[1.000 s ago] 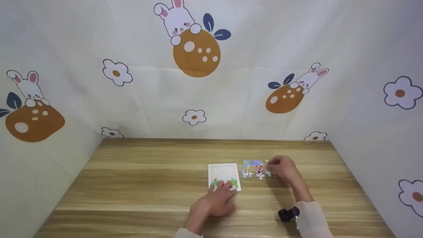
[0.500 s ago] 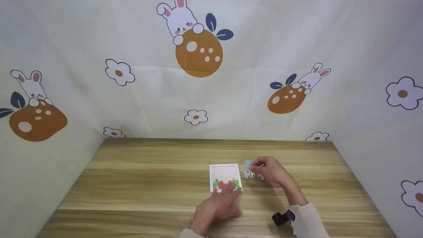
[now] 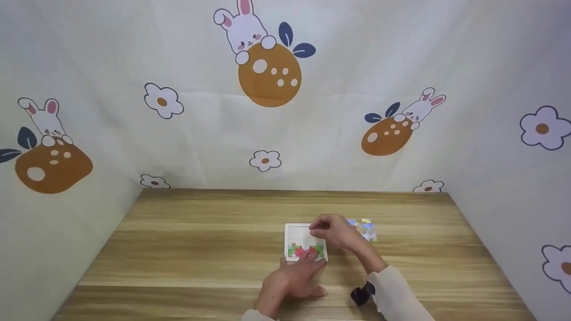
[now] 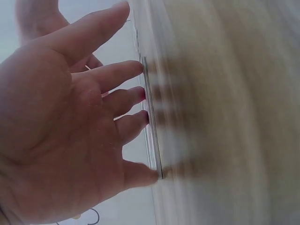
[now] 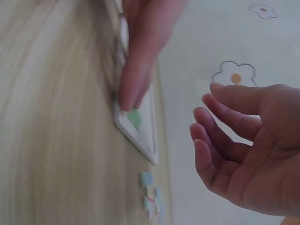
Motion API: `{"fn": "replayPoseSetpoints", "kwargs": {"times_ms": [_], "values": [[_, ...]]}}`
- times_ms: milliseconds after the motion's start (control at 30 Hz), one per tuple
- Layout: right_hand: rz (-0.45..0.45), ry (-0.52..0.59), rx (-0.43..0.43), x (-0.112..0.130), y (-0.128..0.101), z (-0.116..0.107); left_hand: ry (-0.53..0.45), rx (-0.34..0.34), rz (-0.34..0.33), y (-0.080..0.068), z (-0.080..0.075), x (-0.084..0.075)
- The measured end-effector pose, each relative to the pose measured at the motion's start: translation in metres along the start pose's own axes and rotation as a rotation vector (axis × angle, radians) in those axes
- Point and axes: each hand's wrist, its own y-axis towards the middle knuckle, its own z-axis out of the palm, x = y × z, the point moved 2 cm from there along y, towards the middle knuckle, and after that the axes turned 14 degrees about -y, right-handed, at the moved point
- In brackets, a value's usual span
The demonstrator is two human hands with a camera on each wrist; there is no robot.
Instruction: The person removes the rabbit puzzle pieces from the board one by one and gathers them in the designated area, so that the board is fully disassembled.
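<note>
Wood-grain bench (image 3: pixel 200 236) carries a white puzzle tray (image 3: pixel 290 229) near its middle, with a row of green and red pieces (image 3: pixel 298 248) already seated along the tray's near edge. I see the left hand (image 3: pixel 290 281) with fingers (image 4: pixel 136 96) straight and spread, tips pressing the tray's near rim to steady it. The right hand (image 3: pixel 332 232) hangs over the tray's far right corner, its fingers (image 5: pixel 211 136) loosely curled and apart from the thumb; whether a piece sits between them I cannot tell. The loose pieces (image 3: pixel 366 227) lie just right of the tray.

I judge this to be the carry-and-place step. The next move calls for lowering to the bare white field above the seated row, with the left hand pinning the tray.

Half a second ago the right hand was over the loose pieces; it has since crossed left to the tray, leaving the pile uncovered. The left hand has stayed put.
</note>
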Motion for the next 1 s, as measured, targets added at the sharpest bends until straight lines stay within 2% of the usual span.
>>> {"fn": "replayPoseSetpoints", "kwargs": {"times_ms": [133,267,467,767,1000], "values": [[-0.034,-0.008,0.041,0.003,0.01,0.01,0.011,0.004,0.0,0.0,0.0,0.002],[-0.074,-0.01,0.072,0.006,0.018,0.018,0.06,0.003,0.029,0.0,-0.001,0.003],[-0.116,-0.001,0.109,0.009,0.026,0.029,0.045,0.021,0.053,0.0,-0.002,0.004],[-0.044,-0.035,0.17,0.012,0.029,0.038,0.035,0.027,0.073,0.001,-0.002,0.005],[-0.06,-0.016,0.194,0.014,0.028,0.039,0.031,0.016,0.097,0.0,-0.002,0.004]]}}
